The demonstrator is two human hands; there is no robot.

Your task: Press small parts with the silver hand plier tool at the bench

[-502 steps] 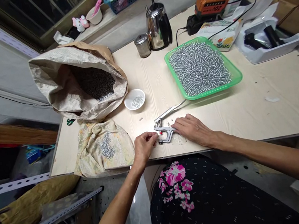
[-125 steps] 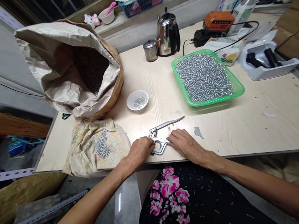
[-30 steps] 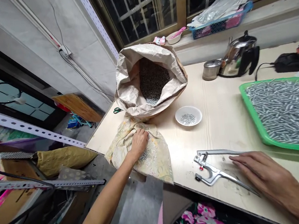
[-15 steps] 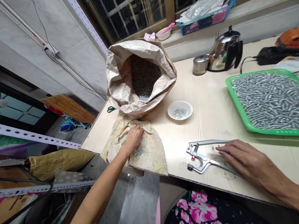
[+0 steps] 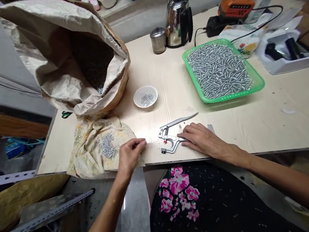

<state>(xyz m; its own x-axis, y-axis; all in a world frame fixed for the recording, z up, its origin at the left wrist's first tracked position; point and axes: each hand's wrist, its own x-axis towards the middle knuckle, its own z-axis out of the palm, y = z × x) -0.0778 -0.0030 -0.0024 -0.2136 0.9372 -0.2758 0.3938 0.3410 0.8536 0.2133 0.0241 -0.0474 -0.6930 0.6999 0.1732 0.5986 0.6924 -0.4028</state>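
Note:
My left hand hovers at the right edge of a patterned cloth, thumb and forefinger pinched together; what sits between them, if anything, is too small to make out. On the cloth lies a small pile of short metal pins. My right hand has its fingers closed over the lower handle of silver spring-loaded pliers, which lie on the table with their jaws apart and pointing left. The upper handle stands free. Behind them is a white bowl holding several pins.
A large open sack with dark contents stands at the back left. At the right, a green tray is filled with metal pins. Farther back are a kettle, a metal canister, an orange battery and a white container.
My left hand has left the pins on the cloth and moved right, fingers pinched. My right hand has closed on the pliers' lower handle. The view has shifted right and closer.

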